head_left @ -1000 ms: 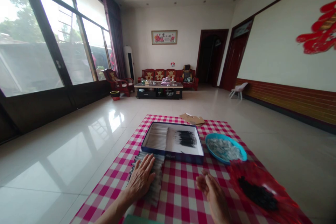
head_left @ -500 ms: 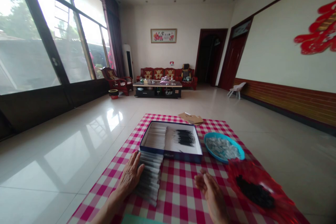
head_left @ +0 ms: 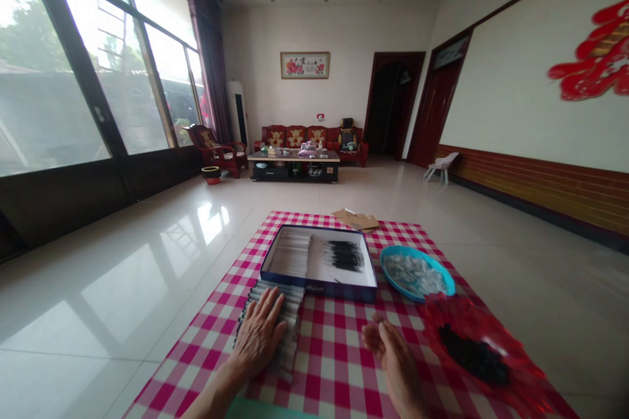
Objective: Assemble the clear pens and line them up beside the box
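My left hand [head_left: 262,329] lies flat with its fingers spread on a row of slim clear tubes [head_left: 291,327], like pen barrels, with dark ends at the left. Over the checked tablecloth [head_left: 334,340], my right hand [head_left: 393,357] is held with fingers curled in and thumb against them. Whatever it may hold is too small or hidden to make out. Beyond the hands stands a shallow blue-rimmed box [head_left: 344,289]. Inside it are more clear tubes [head_left: 291,252] on the left and a bundle of thin black sticks [head_left: 346,255] on the right.
A blue bowl [head_left: 449,275] of small clear pieces stands right of the box. Nearer is a red translucent dish [head_left: 521,353] with small black pieces [head_left: 474,353]. Flat cardboard [head_left: 361,220] lies at the far edge. Part of a pale green item [head_left: 265,409] shows at the near edge.
My left hand has moved right, from the left side of the tube row onto its middle, baring the dark tube ends. My right hand stays nearly in place.
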The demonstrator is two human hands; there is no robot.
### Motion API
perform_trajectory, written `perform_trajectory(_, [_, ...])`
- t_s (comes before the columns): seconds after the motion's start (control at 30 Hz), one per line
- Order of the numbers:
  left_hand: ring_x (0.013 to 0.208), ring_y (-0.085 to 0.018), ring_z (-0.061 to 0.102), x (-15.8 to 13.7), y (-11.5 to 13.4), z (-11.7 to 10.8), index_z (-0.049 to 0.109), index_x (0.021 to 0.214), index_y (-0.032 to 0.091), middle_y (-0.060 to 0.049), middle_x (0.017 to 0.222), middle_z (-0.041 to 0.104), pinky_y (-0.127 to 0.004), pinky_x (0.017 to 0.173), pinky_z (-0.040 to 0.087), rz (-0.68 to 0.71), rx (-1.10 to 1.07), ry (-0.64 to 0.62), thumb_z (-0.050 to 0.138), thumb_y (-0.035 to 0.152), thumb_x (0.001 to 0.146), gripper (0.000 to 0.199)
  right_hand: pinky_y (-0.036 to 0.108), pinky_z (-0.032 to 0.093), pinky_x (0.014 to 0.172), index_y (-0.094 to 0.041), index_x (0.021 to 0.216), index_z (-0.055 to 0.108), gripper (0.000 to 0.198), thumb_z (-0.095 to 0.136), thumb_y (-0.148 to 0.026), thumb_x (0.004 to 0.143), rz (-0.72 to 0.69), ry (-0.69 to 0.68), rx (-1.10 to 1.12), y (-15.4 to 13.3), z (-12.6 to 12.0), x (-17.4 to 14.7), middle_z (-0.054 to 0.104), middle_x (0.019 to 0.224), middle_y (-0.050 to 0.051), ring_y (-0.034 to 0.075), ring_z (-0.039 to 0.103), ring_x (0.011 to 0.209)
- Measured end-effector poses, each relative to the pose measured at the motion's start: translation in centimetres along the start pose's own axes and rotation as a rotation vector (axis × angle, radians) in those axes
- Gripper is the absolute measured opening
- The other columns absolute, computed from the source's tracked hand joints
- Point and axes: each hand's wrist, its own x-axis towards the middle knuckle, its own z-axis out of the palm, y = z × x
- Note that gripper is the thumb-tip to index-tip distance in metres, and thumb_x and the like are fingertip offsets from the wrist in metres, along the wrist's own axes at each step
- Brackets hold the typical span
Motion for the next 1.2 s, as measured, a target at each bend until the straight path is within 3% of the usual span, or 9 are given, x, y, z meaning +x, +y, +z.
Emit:
perform_trajectory(0.23, [0.137,-0.028,0.028,-2.2,-0.6,-0.6,0.034,0.143,0.022,-0.007,0.151,0.030,-0.047,0.105,0.035,0.060,-0.006,-0.002,0.042,0.034,0.093,0.052,0.034,0.054,0.072,-0.018,0.104,0.061,0.048,0.069,-0.053,0.072,-0.002,-0.019,-0.018,0.0,0.1,0.0,0.073,0.078,0.004,0.021,0.067,0.075])
perform_trajectory(0.4, [0.136,-0.029,0.031,-3.6,-0.4,-0.7,0.036,0.142,0.022,-0.008,0.149,0.035,-0.045,0.105,0.035,0.076,-0.007,0.043,0.045,0.033,0.091,0.053,0.032,0.054,0.072,-0.018,0.104,0.060,0.048,0.069,-0.053,0.073,-0.003,-0.029,-0.019,0.0,0.1,0.0,0.073,0.079,0.004,0.020,0.067,0.075])
perform_trajectory(0.63, [0.124,-0.029,0.046,-1.3,-0.3,0.1,0.050,0.130,0.019,-0.012,0.132,0.054,-0.046,0.098,0.041,0.058,-0.022,0.210,0.048,0.028,0.090,0.041,0.034,0.055,0.073,-0.017,0.105,0.060,0.049,0.068,-0.054,0.073,-0.013,-0.033,-0.046,0.4,-0.3,0.2,0.073,0.080,0.005,0.021,0.067,0.076])
perform_trajectory(0.8, [0.112,-0.027,0.054,-0.2,-0.4,0.3,0.053,0.125,0.019,-0.013,0.124,0.056,-0.044,0.093,0.045,0.038,-0.055,0.288,0.047,0.027,0.091,0.036,0.034,0.055,0.074,-0.017,0.106,0.060,0.049,0.067,-0.053,0.073,-0.012,-0.035,-0.047,0.7,-0.6,0.3,0.073,0.081,0.005,0.022,0.068,0.078])
perform_trajectory(1.03, [0.124,-0.029,0.045,-1.0,-0.8,0.6,0.049,0.130,0.021,-0.011,0.132,0.053,-0.047,0.097,0.042,0.081,-0.006,0.232,0.046,0.029,0.092,0.039,0.034,0.055,0.071,-0.017,0.105,0.061,0.047,0.066,-0.053,0.075,-0.021,-0.042,-0.055,0.6,-0.4,0.3,0.072,0.079,0.005,0.021,0.067,0.073])
perform_trajectory(1.2, [0.116,-0.027,0.051,-0.4,-0.6,0.4,0.053,0.127,0.020,-0.012,0.126,0.056,-0.045,0.093,0.044,0.079,-0.029,0.248,0.048,0.028,0.091,0.037,0.034,0.055,0.072,-0.017,0.106,0.061,0.048,0.065,-0.053,0.075,-0.022,-0.044,-0.065,0.6,-0.5,0.3,0.073,0.080,0.005,0.022,0.068,0.075])
